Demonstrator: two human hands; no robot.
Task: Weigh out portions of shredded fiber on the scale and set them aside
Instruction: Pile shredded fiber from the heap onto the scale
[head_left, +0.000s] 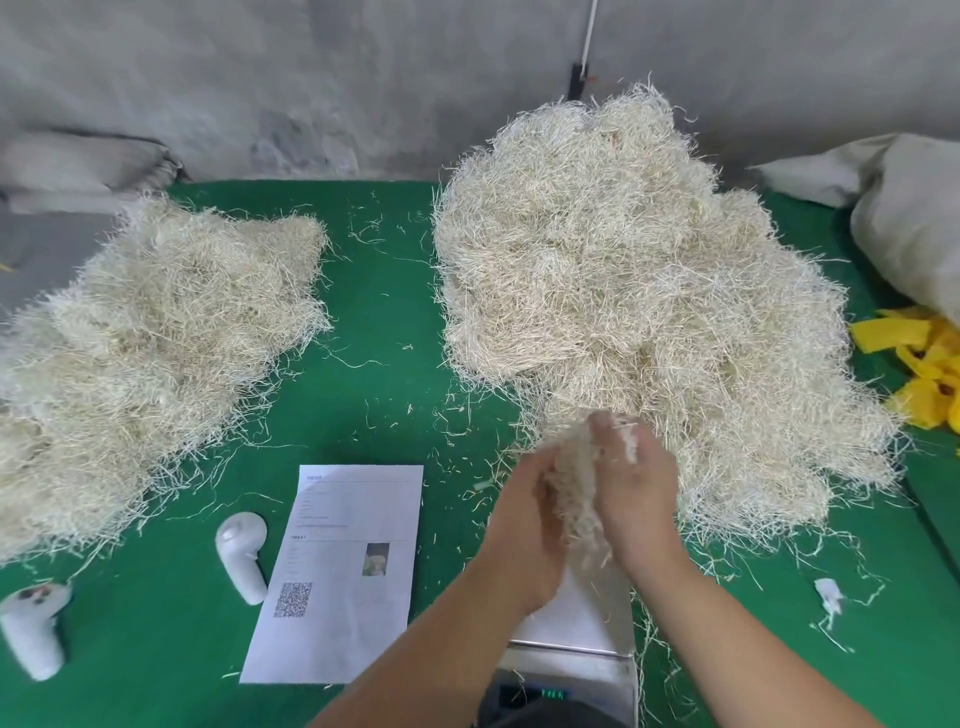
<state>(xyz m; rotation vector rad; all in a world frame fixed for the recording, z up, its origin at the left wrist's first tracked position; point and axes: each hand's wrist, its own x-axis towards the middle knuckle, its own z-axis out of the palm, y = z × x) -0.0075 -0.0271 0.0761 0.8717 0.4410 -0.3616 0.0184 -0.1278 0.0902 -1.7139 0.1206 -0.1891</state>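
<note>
Even soft light, blurred hands (587, 499), bowed edges

A bare strip of green table (379, 322) is left open between the left fiber heap (150, 332) and the large right heap (639, 291). The near left is blocked by a paper sheet (343, 577) and two white controllers (241, 556). The right edge is crowded by a sack (914, 218) and yellow strips (919, 364).
</note>
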